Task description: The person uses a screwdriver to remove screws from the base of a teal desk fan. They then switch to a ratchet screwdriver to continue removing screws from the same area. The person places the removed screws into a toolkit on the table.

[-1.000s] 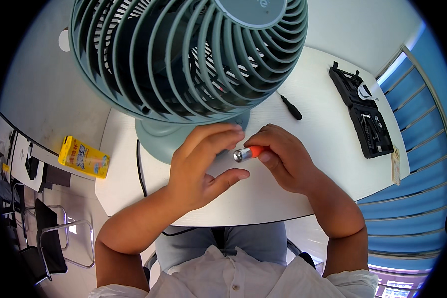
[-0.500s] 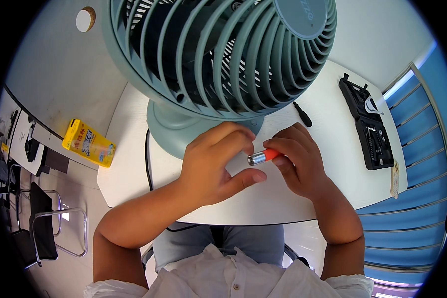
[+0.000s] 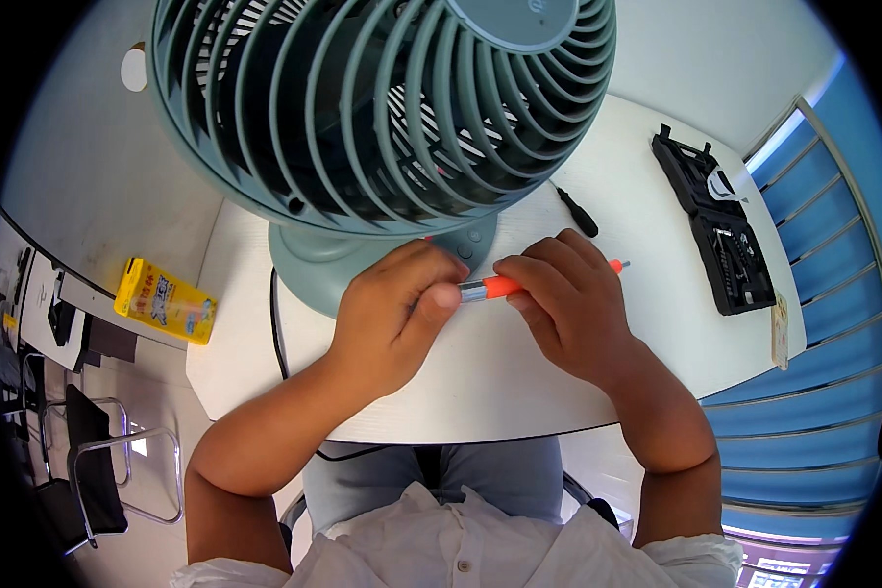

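Observation:
An orange-handled tool [image 3: 500, 286] with a silver metal sleeve and a thin tip at its far right lies sideways between my hands, above the white table [image 3: 461, 392]. My left hand [image 3: 387, 323] is closed on the silver end. My right hand [image 3: 568, 304] has its fingers wrapped round the orange handle. Just behind both hands stands a large grey-green fan [image 3: 382, 118] on a round base [image 3: 309, 279] with buttons, partly hidden by the left hand.
A black screwdriver [image 3: 578, 214] lies right of the fan, and an open black tool case [image 3: 730, 255] at the right edge. A yellow packet [image 3: 167, 304] sits at the left, near a black cable [image 3: 276, 333]. Chairs [image 3: 98, 461] stand at lower left; a metal railing [image 3: 833, 294] at right.
My left fingers have closed onto the silver end. The tool has turned more sideways, its thin tip now showing beyond my right hand.

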Available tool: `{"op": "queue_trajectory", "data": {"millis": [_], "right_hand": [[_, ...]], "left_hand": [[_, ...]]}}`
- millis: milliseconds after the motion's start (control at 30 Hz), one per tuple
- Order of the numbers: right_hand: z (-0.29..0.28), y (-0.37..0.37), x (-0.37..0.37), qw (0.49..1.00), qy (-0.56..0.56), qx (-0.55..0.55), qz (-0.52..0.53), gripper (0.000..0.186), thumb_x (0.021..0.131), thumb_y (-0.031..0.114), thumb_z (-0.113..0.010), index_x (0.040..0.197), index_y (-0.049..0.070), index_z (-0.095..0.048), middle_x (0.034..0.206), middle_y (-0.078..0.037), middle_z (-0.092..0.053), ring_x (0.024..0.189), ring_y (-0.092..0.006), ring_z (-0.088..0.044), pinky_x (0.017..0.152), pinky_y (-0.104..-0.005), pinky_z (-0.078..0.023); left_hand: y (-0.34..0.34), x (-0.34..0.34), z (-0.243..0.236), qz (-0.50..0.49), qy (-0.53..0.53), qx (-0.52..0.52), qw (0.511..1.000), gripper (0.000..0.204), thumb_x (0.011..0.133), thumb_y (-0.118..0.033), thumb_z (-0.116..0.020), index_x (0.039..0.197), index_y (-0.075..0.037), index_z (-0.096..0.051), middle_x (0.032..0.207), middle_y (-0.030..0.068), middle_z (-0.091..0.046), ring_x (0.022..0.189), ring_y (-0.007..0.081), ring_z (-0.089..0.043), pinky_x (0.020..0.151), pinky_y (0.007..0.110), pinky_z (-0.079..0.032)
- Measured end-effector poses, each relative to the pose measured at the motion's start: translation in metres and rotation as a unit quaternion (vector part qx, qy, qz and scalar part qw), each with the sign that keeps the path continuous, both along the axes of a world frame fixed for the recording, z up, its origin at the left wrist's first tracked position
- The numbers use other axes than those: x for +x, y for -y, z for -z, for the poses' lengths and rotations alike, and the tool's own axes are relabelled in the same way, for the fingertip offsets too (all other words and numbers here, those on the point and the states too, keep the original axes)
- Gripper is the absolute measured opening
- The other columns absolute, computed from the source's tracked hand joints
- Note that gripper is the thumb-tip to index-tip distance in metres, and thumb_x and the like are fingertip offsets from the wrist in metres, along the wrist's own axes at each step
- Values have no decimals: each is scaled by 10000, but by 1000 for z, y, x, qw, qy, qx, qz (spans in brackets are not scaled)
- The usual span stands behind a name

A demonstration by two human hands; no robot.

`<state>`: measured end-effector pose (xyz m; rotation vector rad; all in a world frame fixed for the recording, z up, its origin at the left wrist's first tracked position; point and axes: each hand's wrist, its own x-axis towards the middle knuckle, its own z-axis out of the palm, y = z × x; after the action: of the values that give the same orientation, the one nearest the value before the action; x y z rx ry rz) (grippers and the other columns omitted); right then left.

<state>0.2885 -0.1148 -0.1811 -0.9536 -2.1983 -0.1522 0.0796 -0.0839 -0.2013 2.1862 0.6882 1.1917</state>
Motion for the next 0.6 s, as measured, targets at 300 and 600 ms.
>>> {"op": "queue_trajectory", "data": {"millis": [300,600], "right_hand": [[12,4,-4,998,-10,-58,28,251,728,56,-681,959,53,-583,799,-64,-576,708,-244,-557,592,-356,-453],[9,1,-2,999,-13,-22,24,271,717,83,-706,959,60,-587,801,-52,-571,693,-228,-541,582,-348,-441]], "left_hand": [[4,9,1,-52,-40,87,994,236,770,-89,-702,946,-17,-562,914,107,-610,752,275,-598,681,320,-485],[1,0,3,-51,-60,-24,997,299,773,-122,-729,1010,-27,-573,899,113,-610,782,270,-610,679,330,-484]]}}
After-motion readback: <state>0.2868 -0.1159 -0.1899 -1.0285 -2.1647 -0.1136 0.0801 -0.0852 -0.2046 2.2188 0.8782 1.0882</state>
